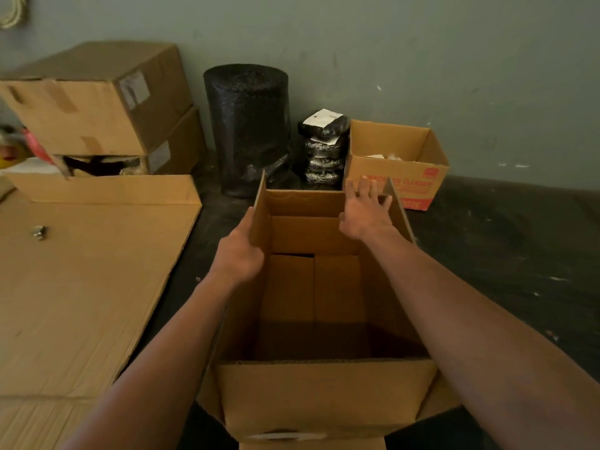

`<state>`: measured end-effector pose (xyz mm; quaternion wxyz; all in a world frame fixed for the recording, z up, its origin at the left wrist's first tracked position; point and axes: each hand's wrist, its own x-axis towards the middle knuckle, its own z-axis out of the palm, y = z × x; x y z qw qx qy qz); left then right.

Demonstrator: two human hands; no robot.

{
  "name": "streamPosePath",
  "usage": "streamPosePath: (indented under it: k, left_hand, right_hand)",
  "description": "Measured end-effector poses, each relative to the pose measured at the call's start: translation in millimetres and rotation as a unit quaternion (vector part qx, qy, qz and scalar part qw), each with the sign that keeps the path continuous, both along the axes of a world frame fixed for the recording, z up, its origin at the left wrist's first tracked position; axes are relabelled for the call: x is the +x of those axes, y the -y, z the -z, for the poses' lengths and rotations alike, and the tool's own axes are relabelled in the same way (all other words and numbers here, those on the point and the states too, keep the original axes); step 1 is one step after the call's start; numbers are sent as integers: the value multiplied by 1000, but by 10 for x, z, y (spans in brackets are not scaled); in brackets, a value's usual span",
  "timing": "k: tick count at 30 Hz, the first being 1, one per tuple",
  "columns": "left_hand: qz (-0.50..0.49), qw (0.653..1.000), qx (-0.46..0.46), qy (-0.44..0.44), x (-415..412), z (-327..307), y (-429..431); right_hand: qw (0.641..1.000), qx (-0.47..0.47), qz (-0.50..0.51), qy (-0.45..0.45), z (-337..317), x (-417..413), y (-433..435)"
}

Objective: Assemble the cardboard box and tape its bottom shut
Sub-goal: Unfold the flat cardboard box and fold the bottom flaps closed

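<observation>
A brown cardboard box (324, 391) stands open-side up on the dark floor right in front of me. Inside it, two bottom flaps meet along a middle seam, with a dark gap at their far end. My left hand (242, 251) grips the upright left flap at its edge, thumb outside. Over the upright right flap, my right hand (367, 212) rests with its fingers spread and straight on the flap's top edge. No tape is in sight.
Flattened cardboard sheets (81, 280) cover the floor to the left. Two stacked cartons (97, 102) stand at the back left. A black bubble-wrap roll (250, 125), a stack of wrapped packets (324, 147) and a small open printed box (396, 164) line the wall.
</observation>
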<state>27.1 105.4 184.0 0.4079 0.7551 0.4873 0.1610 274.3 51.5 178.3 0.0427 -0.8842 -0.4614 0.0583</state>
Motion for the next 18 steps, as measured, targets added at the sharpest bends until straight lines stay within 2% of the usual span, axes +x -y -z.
streamPosePath:
  k: [3,7,10,16,18]
  left_hand:
    - [-9,1000,-17,9,-34,55,-97]
    - [-10,1000,-21,16,-56,72,-123]
    - [-1,1000,-16,19,-48,73,-105]
    - [22,1000,-8,17,-48,132,-111]
    - [21,1000,-11,18,-66,161,-115]
  right_hand:
    - [1000,-16,-15,-16,107,44,-170]
    - [998,22,-33,42,233,-26,-190]
    - [998,19,-61,20,261,-48,-129]
    - [989,-76,-107,-67,453,-5,-159]
    - [988,-91,-106,-71,596,11,-241]
